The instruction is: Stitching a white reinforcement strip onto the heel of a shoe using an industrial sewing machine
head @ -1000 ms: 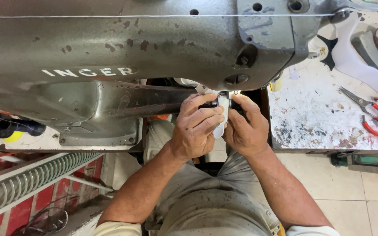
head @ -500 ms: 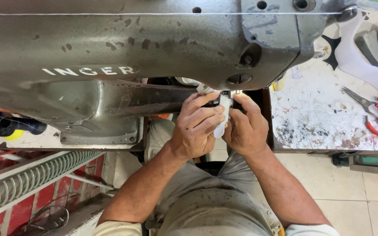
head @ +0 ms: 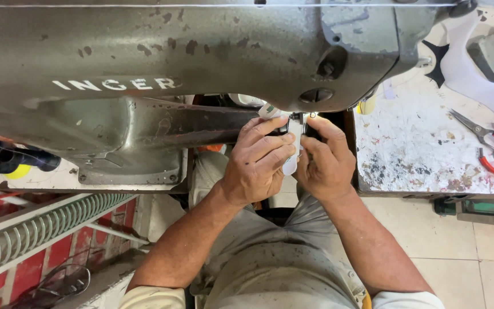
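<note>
A big grey sewing machine [head: 190, 57] fills the top of the head view, its arm stretching from left to right. Under its head, both my hands hold a small white piece [head: 293, 150] at the needle area. My left hand [head: 258, 163] grips the piece from the left, fingers curled over its top. From the right, my right hand [head: 324, 163] pinches the same piece with thumb and fingers. The needle and the upper end of the piece are hidden under the machine head and my fingers.
A paint-spattered white worktable [head: 413, 143] lies to the right, with red-handled scissors [head: 490, 150] and white cut shapes [head: 475, 74] on it. A ribbed grey hose [head: 41, 234] runs at lower left over red floor tiles. My lap in grey trousers [head: 270, 263] is below.
</note>
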